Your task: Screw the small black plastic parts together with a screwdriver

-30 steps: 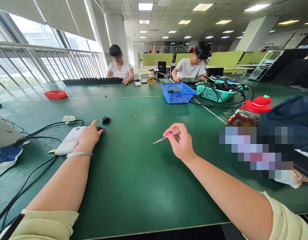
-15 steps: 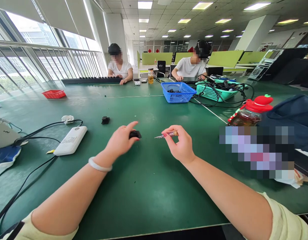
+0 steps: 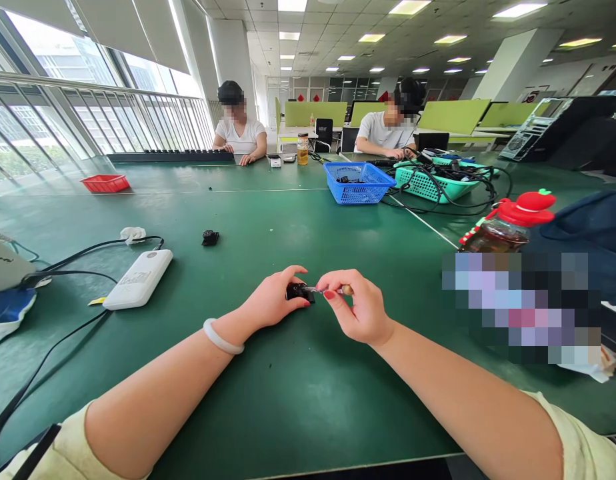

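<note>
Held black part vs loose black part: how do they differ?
The held part is in the left hand; the loose part lies untouched on the table.
The right hand holds a screwdriver to the held part; the loose part has no tool at it.
Both are small and black.

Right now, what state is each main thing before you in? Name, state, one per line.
Small black part: held in left hand
Pointed tool: pinched in right hand, tip at that part
Other black piece: lying loose
White device: lying flat
Blue basket: holding dark pieces
Green basket: cables spilling over rim
Red-lidded bottle: lid on
Red tray: contents unclear
</note>
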The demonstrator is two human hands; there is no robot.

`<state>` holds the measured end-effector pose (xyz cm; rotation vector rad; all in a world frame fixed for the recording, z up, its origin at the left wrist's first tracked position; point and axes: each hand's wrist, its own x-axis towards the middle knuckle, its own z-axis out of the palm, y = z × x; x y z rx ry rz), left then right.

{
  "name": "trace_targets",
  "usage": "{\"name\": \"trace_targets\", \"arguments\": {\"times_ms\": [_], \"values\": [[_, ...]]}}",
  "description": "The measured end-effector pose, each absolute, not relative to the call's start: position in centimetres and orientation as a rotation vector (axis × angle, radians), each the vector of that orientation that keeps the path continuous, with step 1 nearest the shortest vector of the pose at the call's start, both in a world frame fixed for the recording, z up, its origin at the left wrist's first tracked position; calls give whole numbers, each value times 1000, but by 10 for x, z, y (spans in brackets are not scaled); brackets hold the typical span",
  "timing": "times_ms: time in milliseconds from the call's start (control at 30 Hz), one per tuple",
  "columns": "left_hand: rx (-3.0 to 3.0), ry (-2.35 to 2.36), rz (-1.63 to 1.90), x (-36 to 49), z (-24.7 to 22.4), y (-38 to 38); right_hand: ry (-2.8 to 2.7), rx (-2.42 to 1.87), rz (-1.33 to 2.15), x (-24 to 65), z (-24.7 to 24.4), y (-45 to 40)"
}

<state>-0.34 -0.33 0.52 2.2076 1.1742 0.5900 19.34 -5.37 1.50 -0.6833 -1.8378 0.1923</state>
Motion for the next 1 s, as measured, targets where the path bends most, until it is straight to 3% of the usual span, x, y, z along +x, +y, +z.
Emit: {"name": "trace_targets", "arguments": {"times_ms": [467, 767, 1000], "values": [[2328, 1207, 555, -4, 7, -6, -2281, -377, -192, 177, 12, -57], [2316, 1189, 529, -5, 8, -4, -1929, -620, 203, 192, 20, -55], [2326, 1186, 558, -5, 5, -4, -2259, -541, -40, 181, 12, -59]]}}
